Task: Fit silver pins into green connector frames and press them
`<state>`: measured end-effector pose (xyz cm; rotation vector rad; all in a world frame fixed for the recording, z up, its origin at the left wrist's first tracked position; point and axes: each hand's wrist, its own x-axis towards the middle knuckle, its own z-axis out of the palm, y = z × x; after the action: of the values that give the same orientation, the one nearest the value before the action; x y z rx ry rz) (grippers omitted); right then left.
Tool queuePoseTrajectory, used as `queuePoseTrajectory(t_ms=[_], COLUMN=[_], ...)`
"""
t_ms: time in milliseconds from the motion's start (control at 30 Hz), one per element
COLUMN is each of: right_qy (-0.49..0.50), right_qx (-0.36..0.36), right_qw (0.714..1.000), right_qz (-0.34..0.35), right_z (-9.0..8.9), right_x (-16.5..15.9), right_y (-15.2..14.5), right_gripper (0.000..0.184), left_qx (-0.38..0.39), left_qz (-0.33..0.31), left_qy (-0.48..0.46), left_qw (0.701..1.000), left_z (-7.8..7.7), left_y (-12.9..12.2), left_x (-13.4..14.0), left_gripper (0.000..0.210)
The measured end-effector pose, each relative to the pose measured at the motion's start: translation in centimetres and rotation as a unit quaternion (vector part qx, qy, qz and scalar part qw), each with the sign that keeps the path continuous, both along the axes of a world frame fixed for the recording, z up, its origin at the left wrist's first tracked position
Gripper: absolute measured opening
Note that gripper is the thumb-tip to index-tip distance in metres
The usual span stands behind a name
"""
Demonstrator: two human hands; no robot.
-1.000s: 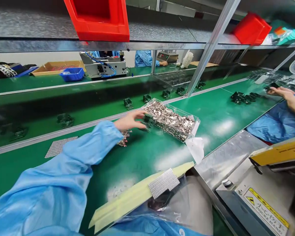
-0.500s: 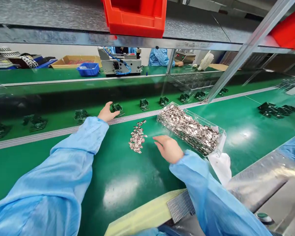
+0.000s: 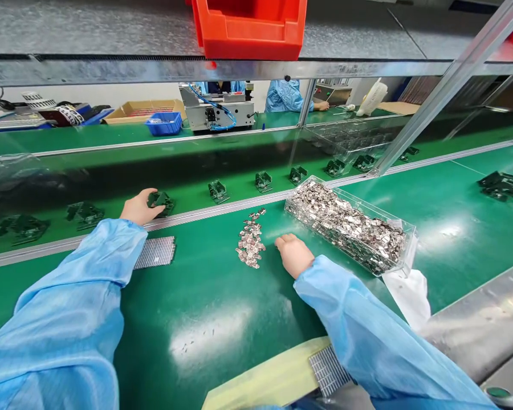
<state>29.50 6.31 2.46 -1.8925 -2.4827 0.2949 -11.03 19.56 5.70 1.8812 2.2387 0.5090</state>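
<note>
My left hand (image 3: 139,207) reaches over the metal rail, thumb and fingers closed round a small dark green circuit board assembly (image 3: 165,203). Similar assemblies (image 3: 218,192) stand in a spaced row along the green strip behind the rail. My right hand (image 3: 296,255) rests low over the green table, its fingers curled together; whatever they hold is hidden. Just left of it lies a loose pile of small silvery metal pieces (image 3: 250,244). Behind and right of this hand, a clear plastic tray (image 3: 410,245) is heaped with the same pieces.
A grey ridged plate (image 3: 156,252) lies partly under my left sleeve, another (image 3: 328,370) near my right forearm. Overhead, a red bin (image 3: 252,34) sits on the shelf. More dark green parts (image 3: 504,187) lie far right. A co-worker's blue sleeve (image 3: 284,95) shows across the bench.
My left hand has moved left along the row, from one assembly to another. My right hand's fingers have curled closed beside the pile. The view has shifted slightly left.
</note>
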Motion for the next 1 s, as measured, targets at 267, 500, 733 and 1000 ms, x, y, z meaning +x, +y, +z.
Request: queuePoseTrajectory(t_ms=[267,500,733,1000], right_qy=[0.029,0.046,0.043,-0.029], right_qx=[-0.062,-0.024,0.032,-0.001], right_qw=[0.995,0.996,0.998,0.997], right_qz=[-0.068,-0.07,-0.045,0.068], right_z=[0.0,-0.2,0.1,0.5], right_x=[2.0,2.1,4.4,2.2], right_y=[0.0,-0.8,-1.2,-1.9], right_gripper=[0.018,0.024,0.028,0.024], left_qx=[0.091,0.063,0.08,-0.009], left_qz=[-0.095,-0.219,-0.268,-0.35], left_qy=[-0.083,-0.113,-0.074,-0.107], left_qw=[0.988,0.967,0.957,0.931], left_z=[0.7,-4.2,-4.7,-6.1], left_y=[-10.2,-22.2,-23.1,-20.0], left_x=[6.5,11.1,9.2,9.2], left_gripper=[0.069,0.066,0.085,0.092])
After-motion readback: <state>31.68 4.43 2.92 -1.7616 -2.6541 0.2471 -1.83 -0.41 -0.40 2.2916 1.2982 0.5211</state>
